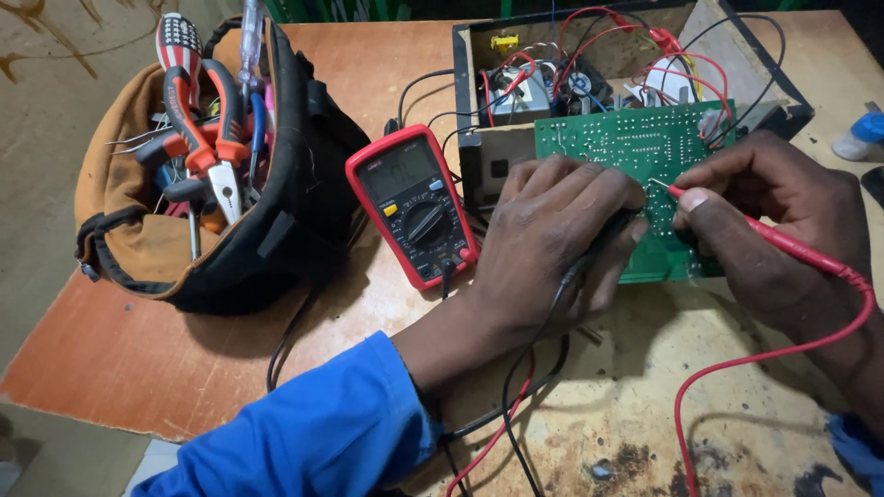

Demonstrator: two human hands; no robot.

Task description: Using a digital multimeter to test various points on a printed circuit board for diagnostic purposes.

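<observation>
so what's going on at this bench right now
A person is probing a green circuit board with both hands. The right hand pinches a red test probe with its tip on the board; the left hand grips a black probe against it. The board leans on an open black case full of wires. A red multimeter lies beside the left hand, with an open tool bag further left on the wooden table.
</observation>
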